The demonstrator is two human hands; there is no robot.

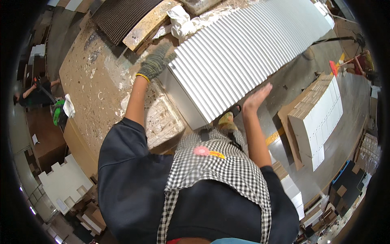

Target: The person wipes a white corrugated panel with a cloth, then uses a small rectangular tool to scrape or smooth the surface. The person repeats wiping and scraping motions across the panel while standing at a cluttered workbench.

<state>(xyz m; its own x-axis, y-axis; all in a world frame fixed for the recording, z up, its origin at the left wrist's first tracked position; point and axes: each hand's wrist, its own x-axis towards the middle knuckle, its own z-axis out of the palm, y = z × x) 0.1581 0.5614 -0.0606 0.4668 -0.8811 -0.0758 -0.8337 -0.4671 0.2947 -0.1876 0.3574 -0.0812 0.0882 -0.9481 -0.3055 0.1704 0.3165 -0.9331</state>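
White ribbed stack (248, 49) lies at the upper middle of the view, in front of the person, between the 2 hands and reaching well beyond them. Its near left corner is at the fingers of the left hand (152, 67), which wears a dark knitted glove with a yellow cuff. Those fingers are blurred and partly spread at the stack's end; I cannot tell whether they grip it. The right hand (254, 100) is bare, with straight fingers that lie close together, unbent and free of any hold. They are just beside the stack's right long edge, and contact cannot be told.

The stack's long axis slants from the lower left, near the checked apron (219, 162), to the upper right, away from the person. Its ridges run across that axis, and a smooth grey face closes the near end. Beside that end is a rough, pale-mottled block (164, 122) on the littered brown bench (95, 81). Farther up are a white cloth (178, 22) and a dark ribbed stack (122, 16).
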